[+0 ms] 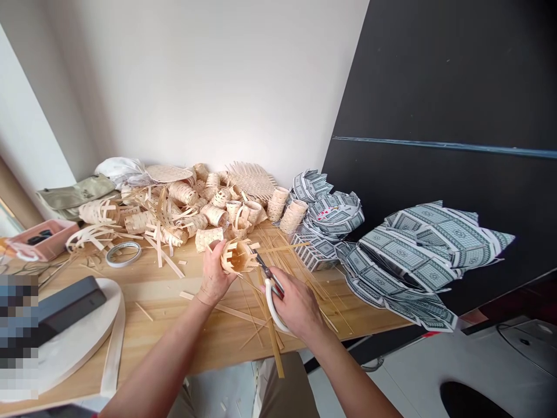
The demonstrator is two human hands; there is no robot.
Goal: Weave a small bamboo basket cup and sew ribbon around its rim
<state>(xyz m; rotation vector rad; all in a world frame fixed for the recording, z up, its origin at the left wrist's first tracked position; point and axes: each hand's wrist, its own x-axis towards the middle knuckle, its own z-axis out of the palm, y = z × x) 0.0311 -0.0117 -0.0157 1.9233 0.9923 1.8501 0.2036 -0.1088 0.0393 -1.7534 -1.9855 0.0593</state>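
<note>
My left hand (216, 277) is wrapped round a small woven bamboo basket (237, 258), tilted so its open mouth and jagged strip ends face right. In my right hand (298, 305) is a pair of scissors (274, 299) with white handles. The dark blades reach up to the basket's rim beside the strip ends; whether they are parted I cannot tell. Thin bamboo strips (270, 325) lie on the table below and between my hands, one long strip hanging past the front edge.
Several woven bamboo cylinders (185, 194) are heaped along the wall. Folded-card constructions (409, 261) stand at the right. A tape roll (123, 254), a pink box (43, 239) and a white board (78, 342) bearing a dark case occupy the left of the wooden table (165, 307).
</note>
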